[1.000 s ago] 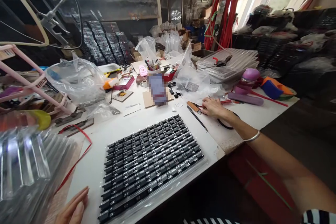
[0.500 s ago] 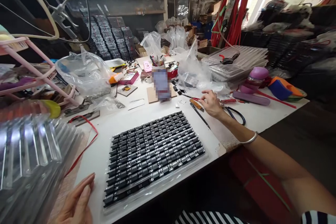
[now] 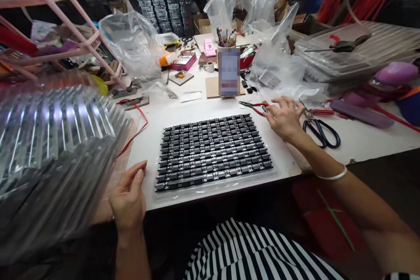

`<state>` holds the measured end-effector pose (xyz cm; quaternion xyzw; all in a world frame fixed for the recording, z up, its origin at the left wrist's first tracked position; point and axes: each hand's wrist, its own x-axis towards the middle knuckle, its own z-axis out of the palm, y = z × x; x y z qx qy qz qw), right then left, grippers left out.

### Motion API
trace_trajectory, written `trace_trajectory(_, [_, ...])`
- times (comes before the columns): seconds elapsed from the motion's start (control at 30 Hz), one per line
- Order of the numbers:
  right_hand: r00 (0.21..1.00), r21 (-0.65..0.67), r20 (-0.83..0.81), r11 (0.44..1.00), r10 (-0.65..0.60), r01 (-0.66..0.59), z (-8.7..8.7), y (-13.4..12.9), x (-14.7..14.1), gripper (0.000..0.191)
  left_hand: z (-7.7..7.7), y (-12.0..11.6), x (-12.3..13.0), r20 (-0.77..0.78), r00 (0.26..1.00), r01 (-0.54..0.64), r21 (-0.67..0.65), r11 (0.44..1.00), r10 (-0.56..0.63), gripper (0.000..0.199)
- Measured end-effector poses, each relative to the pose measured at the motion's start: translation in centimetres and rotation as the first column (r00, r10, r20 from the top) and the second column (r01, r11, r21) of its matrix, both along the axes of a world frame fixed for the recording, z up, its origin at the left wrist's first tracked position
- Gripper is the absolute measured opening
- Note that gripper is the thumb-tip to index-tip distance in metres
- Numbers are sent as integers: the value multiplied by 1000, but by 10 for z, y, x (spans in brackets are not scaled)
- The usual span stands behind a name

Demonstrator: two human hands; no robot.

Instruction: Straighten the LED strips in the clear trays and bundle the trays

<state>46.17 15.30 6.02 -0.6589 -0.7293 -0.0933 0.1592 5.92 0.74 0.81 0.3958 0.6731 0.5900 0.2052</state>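
Observation:
My right hand [image 3: 285,117] is at the right of the white table, its fingers bent around the red handles of needle-nose pliers [image 3: 254,106]. The jaws point left, beyond the far right corner of the black-filled tray. My left hand [image 3: 129,194] rests by the table's front edge, left of the tray, thumb lying along the index finger and nothing visible in it. Between the hands a clear plastic tray [image 3: 216,186] holds dense rows of small black electronic parts [image 3: 213,151] with metal pins.
Stacked clear trays [image 3: 62,127] stand at the left, below a pink rack [image 3: 78,48]. Dark-handled scissors [image 3: 323,133] and a purple cylinder [image 3: 361,113] lie at the right. Behind are a propped phone [image 3: 229,72], a pen cup [image 3: 226,46] and plastic bags [image 3: 278,68].
The view has tilted down and shifted left. My right hand has lowered from over the pliers onto their handles. My left hand stays beside the tray, more of it in view.

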Motion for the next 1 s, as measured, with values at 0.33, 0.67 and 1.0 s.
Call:
trace_trajectory(0.33, [863, -2, -491, 990, 121, -140, -18, -85, -6, 22, 14, -7, 13, -201, 967, 115, -214, 970, -159, 46])
trace_trajectory(0.67, [790, 13, -603, 992, 111, -129, -24, -100, -20, 26, 6, -26, 28, -656, 581, 187, -468, 864, -482, 77])
trace_trajectory(1.0, [784, -17, -615, 993, 85, -121, -22, -102, -21, 25, 6, -25, 35, -664, 559, 169, -495, 852, -496, 72])
